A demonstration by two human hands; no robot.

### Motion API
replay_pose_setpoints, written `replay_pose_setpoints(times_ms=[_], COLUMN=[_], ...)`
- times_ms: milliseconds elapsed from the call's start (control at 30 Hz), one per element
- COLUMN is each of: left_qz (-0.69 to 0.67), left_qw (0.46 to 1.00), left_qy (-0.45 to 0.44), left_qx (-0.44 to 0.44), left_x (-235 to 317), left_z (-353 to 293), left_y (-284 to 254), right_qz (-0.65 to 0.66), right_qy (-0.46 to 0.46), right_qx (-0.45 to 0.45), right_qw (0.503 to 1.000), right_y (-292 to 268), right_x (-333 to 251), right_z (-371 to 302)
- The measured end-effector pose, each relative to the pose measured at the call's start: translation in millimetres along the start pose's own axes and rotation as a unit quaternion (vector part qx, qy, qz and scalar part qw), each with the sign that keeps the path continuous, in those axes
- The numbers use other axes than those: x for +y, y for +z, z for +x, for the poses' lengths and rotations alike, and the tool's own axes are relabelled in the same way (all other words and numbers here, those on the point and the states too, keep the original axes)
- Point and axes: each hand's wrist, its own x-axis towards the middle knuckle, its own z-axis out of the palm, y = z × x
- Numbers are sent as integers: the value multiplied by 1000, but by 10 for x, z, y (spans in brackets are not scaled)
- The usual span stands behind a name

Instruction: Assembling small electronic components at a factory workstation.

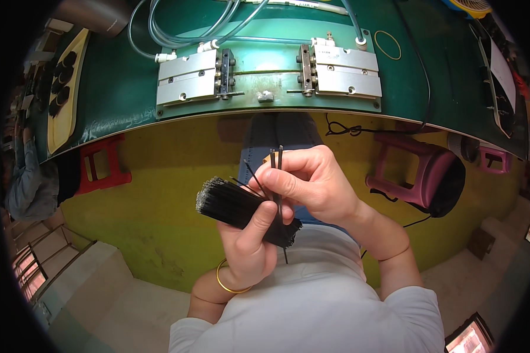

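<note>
A thick bundle of thin black rods [227, 203], perhaps cut wires or tubes, lies slantwise in front of my body. My left hand [248, 242] is wrapped round it, thumb on top; a gold bangle circles that wrist. With thumb and forefinger, my right hand [312, 183] pinches a few black rods [280, 159] that stand nearly upright beside the bundle. A couple of other loose rods [252, 173] jut up between the two hands. The hands meet close together, and their fingers hide part of the rods.
On the green table [115, 70] beyond, two silver pneumatic cylinders [185, 79] face each other on a plate, with clear air hoses [229, 39]. A yellow tray [70, 106] holds black bundles at the left. Red [106, 162] and pink [403, 167] stools stand below; another person's sleeve [29, 182] shows far left.
</note>
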Motion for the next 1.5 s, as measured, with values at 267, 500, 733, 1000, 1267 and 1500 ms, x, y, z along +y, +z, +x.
replay_pose_setpoints(times_ms=[267,500,733,1000,1267,1500], left_qz=[-19,-63,-90,-104,-105,-120], left_qw=[999,997,995,993,993,991], left_qy=[27,36,42,39,27,18], left_qx=[37,4,-22,-34,-52,-57], left_x=[-115,-206,-224,-223,-201,-205], left_z=[204,554,656,727,754,772], left_y=[-75,-131,-165,-196,-237,-239], right_qz=[-31,-135,-163,-145,-151,-149], right_qy=[-45,-141,-153,-138,-151,-144], right_qx=[71,203,238,269,284,287], right_qw=[996,959,945,942,935,935], right_y=[12,-15,6,15,35,27], right_x=[98,170,115,91,122,114], right_z=[81,265,375,418,449,448])
